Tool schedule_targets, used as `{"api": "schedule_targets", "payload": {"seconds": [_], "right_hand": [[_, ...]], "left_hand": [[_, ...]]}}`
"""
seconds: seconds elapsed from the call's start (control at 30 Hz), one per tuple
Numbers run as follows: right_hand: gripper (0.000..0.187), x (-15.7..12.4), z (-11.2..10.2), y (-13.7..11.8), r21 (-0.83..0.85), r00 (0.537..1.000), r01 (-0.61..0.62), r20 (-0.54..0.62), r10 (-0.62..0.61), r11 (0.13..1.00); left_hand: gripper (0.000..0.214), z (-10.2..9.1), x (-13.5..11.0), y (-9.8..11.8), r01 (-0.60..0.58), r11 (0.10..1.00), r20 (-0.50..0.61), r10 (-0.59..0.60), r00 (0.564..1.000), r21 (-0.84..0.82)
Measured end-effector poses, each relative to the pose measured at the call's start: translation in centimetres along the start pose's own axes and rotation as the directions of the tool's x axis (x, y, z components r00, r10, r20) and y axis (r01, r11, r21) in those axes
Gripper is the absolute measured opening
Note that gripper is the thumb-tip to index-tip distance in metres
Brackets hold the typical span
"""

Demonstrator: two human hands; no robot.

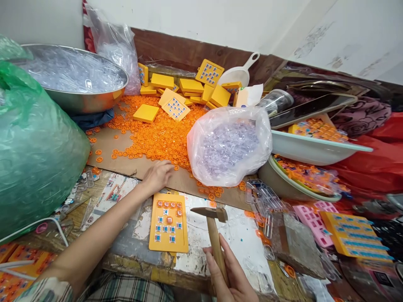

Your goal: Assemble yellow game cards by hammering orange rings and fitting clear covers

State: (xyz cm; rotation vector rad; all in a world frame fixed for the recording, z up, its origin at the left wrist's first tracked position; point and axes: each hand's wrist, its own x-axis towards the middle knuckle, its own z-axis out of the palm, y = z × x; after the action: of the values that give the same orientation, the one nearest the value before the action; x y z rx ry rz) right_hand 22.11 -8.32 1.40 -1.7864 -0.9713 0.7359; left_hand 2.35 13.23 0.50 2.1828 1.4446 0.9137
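A yellow plastic tray (168, 242) with small blue and orange pieces set in its slots lies on the worn table in front of me. My left hand (158, 175) reaches past its top edge into a heap of small orange rings (157, 136), fingers curled down on them. My right hand (229, 274) grips the wooden handle of a hammer (211, 218), its metal head hovering just right of the tray.
A clear bag of transparent pieces (228, 144) sits right of the rings. More yellow trays (189, 90) are piled behind. A metal bowl (75, 79) and green bag (34, 155) stand left. Bowls of finished parts (310, 147), a stone block (294, 243) and pink and yellow trays (346, 235) crowd the right.
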Motion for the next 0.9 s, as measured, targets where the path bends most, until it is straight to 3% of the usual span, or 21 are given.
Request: {"api": "schedule_targets", "payload": {"seconds": [0.17, 0.57, 0.8, 0.9], "right_hand": [[0.052, 0.2, -0.4, 0.8, 0.003, 0.995, -0.045, 0.093, 0.045, 0.999], [0.055, 0.1, 0.9, 1.4, 0.041, 0.998, -0.059, -0.035, 0.061, 0.997], [0.063, 0.3, 0.9, 3.2, 0.070, 0.986, -0.167, 0.014, 0.167, 0.983], [0.067, 0.4, 0.9, 3.3, 0.081, 0.987, -0.160, 0.022, 0.159, 0.984]], "left_hand": [[0.018, 2.3, 1.8, 0.0, -0.038, 0.999, 0.094, 0.037, 0.995, 0.008], [0.015, 2.3, 1.9, 1.1, -0.086, 0.996, 0.179, 0.091, 0.980, -0.033], [0.018, 2.1, 0.3, 0.9, -0.032, 0.999, 0.181, 0.033, 0.983, -0.012], [0.022, 2.0, 0.0, 0.5, -0.035, 0.999, 0.186, 0.037, 0.982, -0.014]]}}
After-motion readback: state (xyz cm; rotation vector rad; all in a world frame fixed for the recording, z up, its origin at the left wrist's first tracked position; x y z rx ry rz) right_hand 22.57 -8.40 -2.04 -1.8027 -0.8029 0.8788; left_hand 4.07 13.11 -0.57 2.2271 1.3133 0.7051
